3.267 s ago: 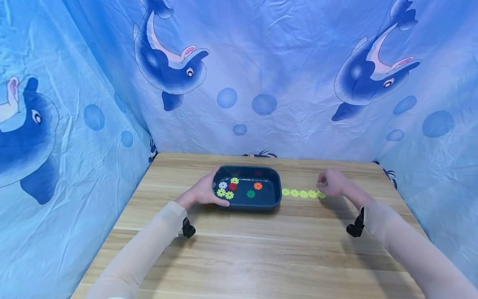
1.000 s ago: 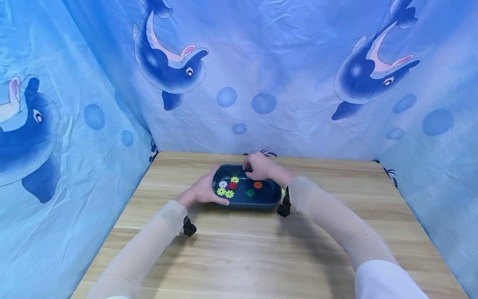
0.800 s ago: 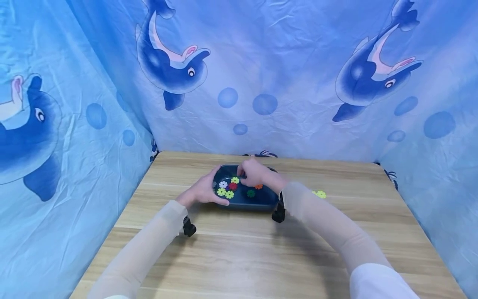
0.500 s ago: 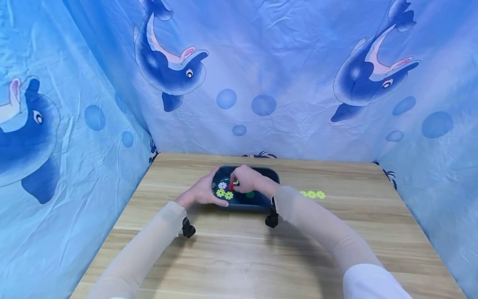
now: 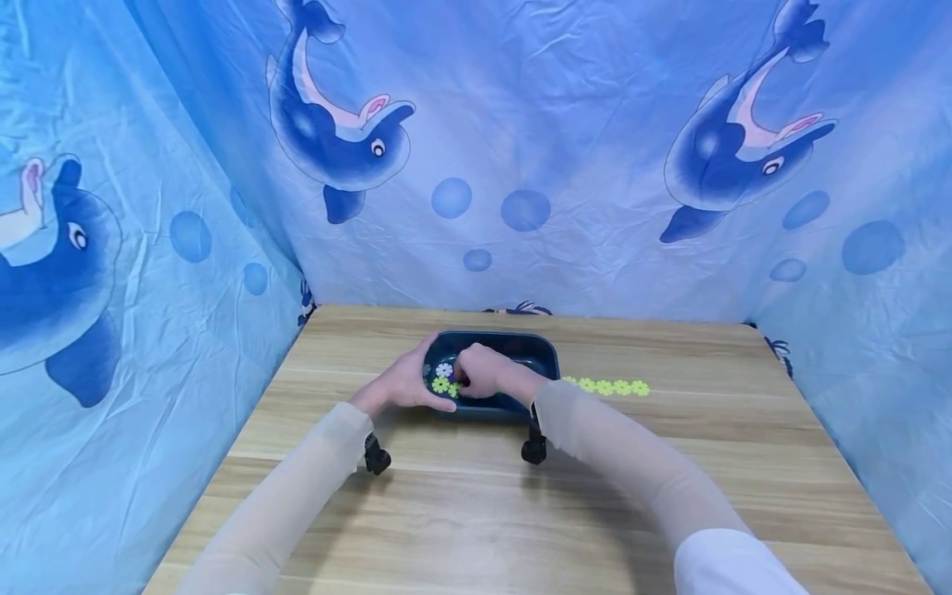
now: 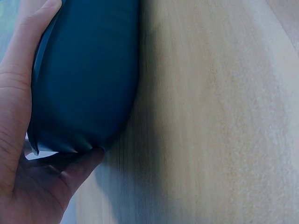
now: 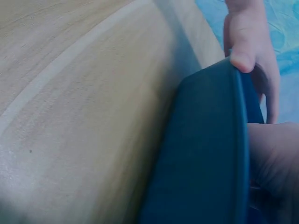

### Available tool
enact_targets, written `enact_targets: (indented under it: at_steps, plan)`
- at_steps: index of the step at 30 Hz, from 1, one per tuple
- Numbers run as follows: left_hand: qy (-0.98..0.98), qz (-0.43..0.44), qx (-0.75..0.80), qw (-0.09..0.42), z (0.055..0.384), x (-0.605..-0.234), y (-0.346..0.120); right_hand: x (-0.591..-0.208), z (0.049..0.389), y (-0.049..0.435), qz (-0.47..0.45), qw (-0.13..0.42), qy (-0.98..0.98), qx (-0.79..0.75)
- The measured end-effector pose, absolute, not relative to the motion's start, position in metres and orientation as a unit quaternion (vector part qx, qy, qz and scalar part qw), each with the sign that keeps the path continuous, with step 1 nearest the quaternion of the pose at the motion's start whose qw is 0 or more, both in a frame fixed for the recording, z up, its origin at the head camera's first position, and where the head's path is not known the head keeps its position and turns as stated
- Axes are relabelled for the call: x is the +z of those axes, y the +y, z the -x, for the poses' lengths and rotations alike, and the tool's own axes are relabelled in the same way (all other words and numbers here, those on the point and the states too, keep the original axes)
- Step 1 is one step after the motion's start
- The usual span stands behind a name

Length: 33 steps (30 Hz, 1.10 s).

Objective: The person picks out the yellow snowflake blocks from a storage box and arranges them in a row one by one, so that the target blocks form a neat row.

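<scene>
My left hand (image 5: 405,380) grips the left end of a dark blue rectangular basin (image 5: 546,355), thumb along the front rim; in the left wrist view its fingers lie against the basin's outer wall (image 6: 88,70). My right hand (image 5: 483,372) reaches down inside the basin, fingers bent toward the pieces at its left. A white flower-shaped disc (image 5: 444,369) and a yellow-green flower-shaped disc (image 5: 440,385) lie between the hands. Another yellow-green disc (image 5: 454,390) shows right at my right fingertips. I cannot tell whether the right fingers pinch anything. The right hand hides other discs.
A straight row of yellow-green flower discs (image 5: 605,387) runs right from the basin across the wooden table (image 5: 476,512). My right forearm passes in front of the row's left end. Blue dolphin-printed cloth (image 5: 491,124) hangs around the table's back and sides.
My right hand has left the row's right end and gone into the basin, then moved from its back toward the front left, covering the red disc. The left hand stays put.
</scene>
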<state>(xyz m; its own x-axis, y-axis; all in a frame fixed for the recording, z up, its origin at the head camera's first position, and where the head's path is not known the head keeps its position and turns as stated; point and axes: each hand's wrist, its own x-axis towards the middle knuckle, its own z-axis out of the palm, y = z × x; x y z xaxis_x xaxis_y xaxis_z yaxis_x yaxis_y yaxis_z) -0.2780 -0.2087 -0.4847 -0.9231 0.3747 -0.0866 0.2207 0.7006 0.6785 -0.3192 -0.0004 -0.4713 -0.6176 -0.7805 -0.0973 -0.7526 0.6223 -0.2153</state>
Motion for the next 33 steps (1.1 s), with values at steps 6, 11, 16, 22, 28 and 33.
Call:
enact_targets:
  at_steps: [6, 11, 16, 22, 28, 33]
  plan:
    - [0.912, -0.169, 0.358, 0.109, 0.279, -0.485, -0.209, -0.474, 0.316, -0.002, 0.436, 0.076, 0.895, -0.062]
    - [0.912, -0.171, 0.357, 0.109, 0.280, -0.486, -0.209, -0.485, 0.323, 0.001, 0.450, 0.063, 0.889, -0.052]
    - [0.911, -0.172, 0.360, 0.105, 0.281, -0.488, -0.209, -0.475, 0.317, 0.004, 0.438, 0.073, 0.895, -0.049]
    - [0.912, -0.168, 0.359, 0.106, 0.279, -0.486, -0.210, -0.481, 0.316, 0.003, 0.436, 0.076, 0.894, -0.073]
    - [0.913, -0.163, 0.358, 0.109, 0.279, -0.486, -0.209, -0.480, 0.313, -0.001, 0.432, 0.091, 0.896, -0.056]
    - [0.914, -0.165, 0.354, 0.109, 0.279, -0.486, -0.210, -0.479, 0.312, -0.004, 0.415, 0.109, 0.900, -0.069]
